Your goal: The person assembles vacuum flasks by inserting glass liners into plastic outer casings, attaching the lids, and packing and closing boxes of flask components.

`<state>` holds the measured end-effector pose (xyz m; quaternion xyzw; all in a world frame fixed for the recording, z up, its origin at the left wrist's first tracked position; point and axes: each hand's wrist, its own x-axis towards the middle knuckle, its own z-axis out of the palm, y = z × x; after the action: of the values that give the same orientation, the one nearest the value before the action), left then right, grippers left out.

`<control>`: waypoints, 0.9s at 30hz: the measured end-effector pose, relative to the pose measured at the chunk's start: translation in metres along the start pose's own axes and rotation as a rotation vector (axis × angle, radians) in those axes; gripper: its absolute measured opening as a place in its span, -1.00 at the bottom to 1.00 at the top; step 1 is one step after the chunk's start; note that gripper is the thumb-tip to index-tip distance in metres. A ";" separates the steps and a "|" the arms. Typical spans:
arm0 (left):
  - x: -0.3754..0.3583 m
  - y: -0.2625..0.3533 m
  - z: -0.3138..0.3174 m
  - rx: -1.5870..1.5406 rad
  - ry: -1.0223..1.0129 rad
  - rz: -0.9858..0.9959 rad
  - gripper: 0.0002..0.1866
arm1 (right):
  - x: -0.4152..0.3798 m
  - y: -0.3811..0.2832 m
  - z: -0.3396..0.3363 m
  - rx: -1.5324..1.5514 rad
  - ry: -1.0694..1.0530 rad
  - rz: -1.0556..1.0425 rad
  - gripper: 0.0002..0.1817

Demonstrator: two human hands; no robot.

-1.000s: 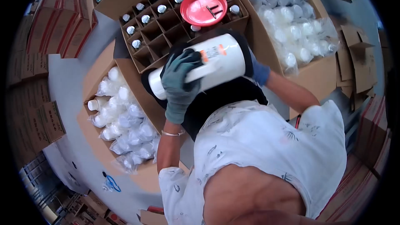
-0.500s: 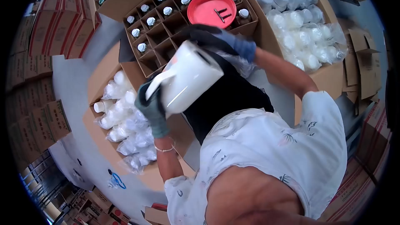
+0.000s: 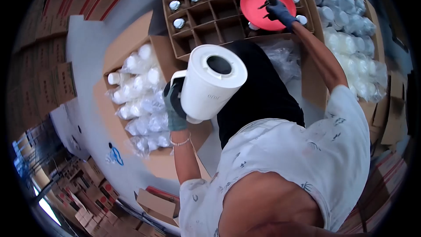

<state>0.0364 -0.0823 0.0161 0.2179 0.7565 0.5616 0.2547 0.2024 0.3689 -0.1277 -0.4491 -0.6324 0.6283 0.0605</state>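
My left hand (image 3: 175,107), in a grey-green and black glove, is closed round the handle side of a white jug (image 3: 205,94). The jug is tilted, and its white rim surrounds a round dark opening facing up. Small grey lettering marks its side. My right hand (image 3: 279,12), in a dark blue-black glove, is over a red plate (image 3: 252,15). Its fingers are pinched at small dark metal pins (image 3: 264,5) there; exactly how many they grip is hidden. The plate rests on a divided carton (image 3: 215,2) of silver-capped bottles.
A carton of plastic-wrapped white parts (image 3: 142,98) stands at left, and another with wrapped white parts (image 3: 346,46) at right. Clear plastic bags (image 3: 283,61) lie beside my leg. Stacked cartons (image 3: 44,79) line the far left. An open small box (image 3: 155,204) lies below.
The jug has turned from lying on its side to more upright, its opening now facing up. My right hand has left the jug and reached the plate's pins. The view has shifted.
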 end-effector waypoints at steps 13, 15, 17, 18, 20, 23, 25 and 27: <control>0.003 -0.026 0.005 0.126 -0.288 0.254 -0.73 | -0.229 -0.142 0.083 -0.568 -0.471 -1.753 -0.57; -0.005 -0.011 0.007 0.324 -0.292 0.435 -0.73 | -0.248 -0.142 0.083 -0.701 -0.472 -1.573 -0.48; -0.019 0.021 0.015 0.277 -0.202 0.407 -0.77 | -0.257 -0.132 0.090 -0.734 -0.312 -1.478 -0.48; -0.025 0.030 0.017 0.251 -0.156 0.392 -0.78 | -0.259 -0.130 0.095 -0.572 -0.271 -1.285 -0.54; -0.027 0.037 0.014 0.349 -0.018 0.537 -0.85 | -0.256 -0.131 0.097 -0.359 -0.261 -0.866 -0.56; -0.045 0.061 0.028 0.106 0.211 0.546 -0.80 | -0.229 -0.106 0.096 0.089 -0.527 -0.109 -0.67; -0.043 0.091 0.037 0.384 0.152 0.963 -0.76 | -0.212 -0.083 0.086 0.031 -0.669 -0.195 -0.70; -0.046 0.103 0.040 0.483 0.103 1.067 -0.75 | -0.219 -0.079 0.081 0.104 -0.790 -0.341 -0.72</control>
<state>0.1016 -0.0527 0.1124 0.5929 0.6600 0.4337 -0.1572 0.2405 0.1833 0.0302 -0.0594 -0.6397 0.7639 -0.0610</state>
